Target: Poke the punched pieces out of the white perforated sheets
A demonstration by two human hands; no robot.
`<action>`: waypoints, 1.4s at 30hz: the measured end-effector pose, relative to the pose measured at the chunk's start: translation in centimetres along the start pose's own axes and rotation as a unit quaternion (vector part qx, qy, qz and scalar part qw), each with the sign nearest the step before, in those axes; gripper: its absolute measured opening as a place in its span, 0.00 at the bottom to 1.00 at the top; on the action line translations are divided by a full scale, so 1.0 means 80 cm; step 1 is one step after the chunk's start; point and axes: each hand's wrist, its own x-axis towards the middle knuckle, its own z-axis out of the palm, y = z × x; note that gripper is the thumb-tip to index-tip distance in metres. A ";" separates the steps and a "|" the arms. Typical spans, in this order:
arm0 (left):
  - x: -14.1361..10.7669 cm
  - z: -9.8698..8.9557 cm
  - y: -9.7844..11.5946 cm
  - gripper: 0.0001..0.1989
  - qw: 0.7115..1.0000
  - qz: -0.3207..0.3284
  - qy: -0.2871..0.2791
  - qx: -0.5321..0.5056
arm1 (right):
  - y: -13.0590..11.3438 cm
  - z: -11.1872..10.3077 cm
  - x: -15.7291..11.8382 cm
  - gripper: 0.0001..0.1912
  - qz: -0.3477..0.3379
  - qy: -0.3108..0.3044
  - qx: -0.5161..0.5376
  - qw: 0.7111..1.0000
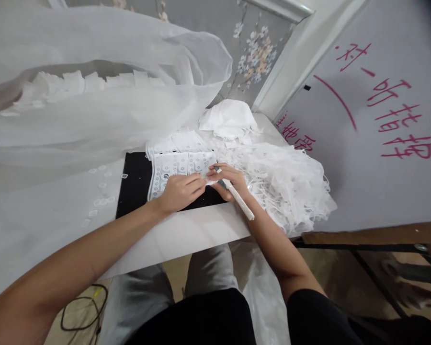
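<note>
My left hand (185, 190) is closed, its fingertips pinching near the right edge of a white sheet printed with rows of small blue-grey rings (170, 167). Close beside it, my right hand (232, 181) grips a slim tool with a white, wrapped-looking handle (242, 203), which slants back over the wrist. The tool's working end is among the fingers, so its kind cannot be made out. Both hands meet at the sheet's edge, and what lies between the fingertips is hidden. Beneath the sheet is a black board (132, 179) on the white table.
A heap of white fabric pieces with strings (287, 187) is at the right. Behind it sits a folded white cloth pile (228, 117). Sheer white fabric (158, 105) bulges at the left. Small clear squares (102, 201) are scattered leftward. A whiteboard with red writing (380, 120) borders the right.
</note>
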 end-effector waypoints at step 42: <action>0.009 -0.006 0.007 0.05 0.987 -0.100 0.023 -0.126 | -0.007 0.002 0.003 0.09 0.056 -0.030 0.001 0.998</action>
